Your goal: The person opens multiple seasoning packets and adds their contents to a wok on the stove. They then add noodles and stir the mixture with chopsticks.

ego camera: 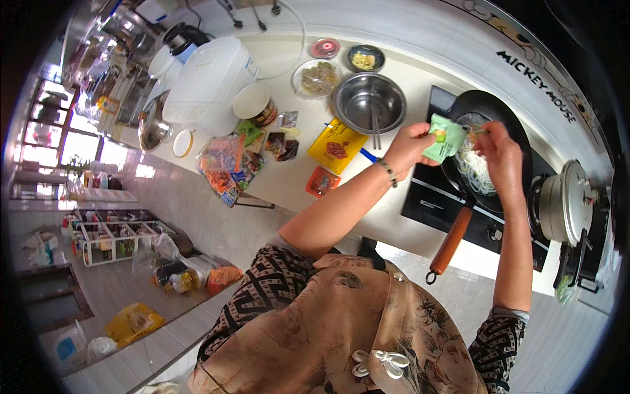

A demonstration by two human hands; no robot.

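My left hand [409, 150] holds a small pale-green sachet [445, 139] over a black wok [517, 123]. My right hand [502, 155] is at the sachet's right side, fingertips pinched on a small green scrap [478, 132]. Whether that scrap is still joined to the sachet is hard to tell. Below both hands, white noodles [475, 170] with bits of vegetable lie in the wok. Its brown wooden handle [452, 241] points towards me. The wok stands on a black glass gas hob [423, 197].
A steel bowl [348, 106] with chopsticks [376, 123] stands left of the hob. Near it are a yellow food packet [334, 147], a red sachet [322, 182], a plate of food [300, 86] and a paper tub [251, 101]. A pressure cooker [563, 204] stands on the right.
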